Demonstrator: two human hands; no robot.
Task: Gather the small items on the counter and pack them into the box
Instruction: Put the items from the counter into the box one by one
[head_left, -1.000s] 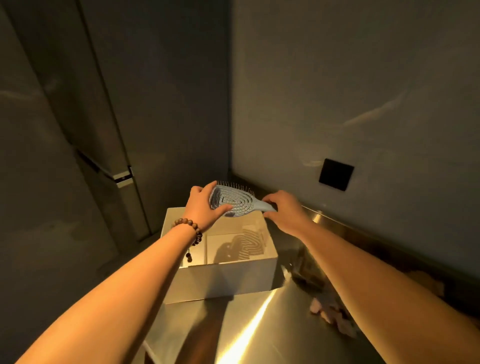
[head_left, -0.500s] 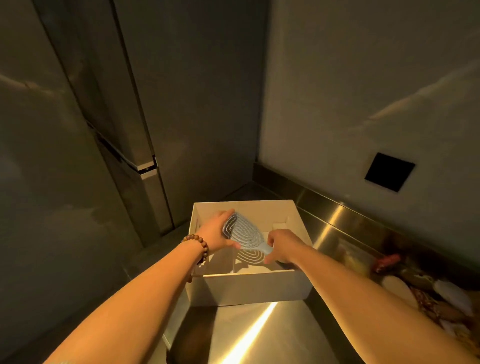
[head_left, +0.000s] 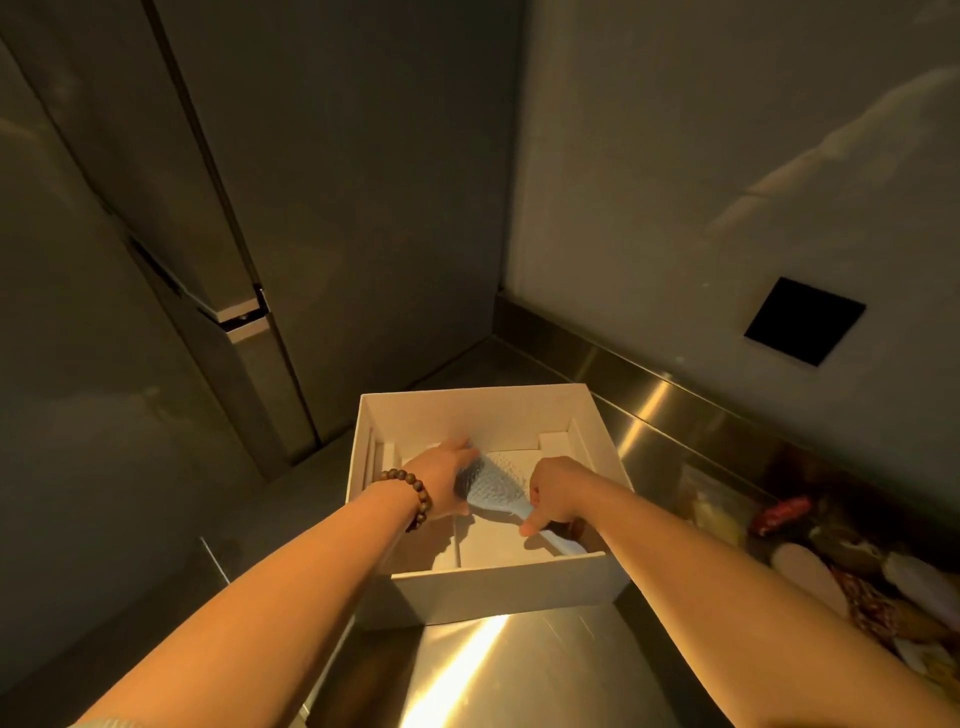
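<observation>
we find the hairbrush (head_left: 491, 486) inside the box (head_left: 498, 590), long axis running 11 to 5 o'clock. left hand (head_left: 441, 480) cups its head; right hand (head_left: 553, 499) pinches the handle, fingers curled. remaining items (head_left: 810, 566) lie at 3 o'clock.

The box (head_left: 493, 587) sits on the counter (head_left: 519, 670) in front of me, near the corner where the side wall meets the back wall. Both my hands are inside it: my left hand (head_left: 441, 475) on the head of the brush (head_left: 493, 486), my right hand (head_left: 558, 491) on its handle, which points toward the box's near right corner. The brush lies in the box between my hands. A bracelet (head_left: 413, 496) is on my left wrist. To the right of the box, small items (head_left: 852, 566) lie on the counter. An outlet (head_left: 804, 321) is on the back wall above them.
</observation>
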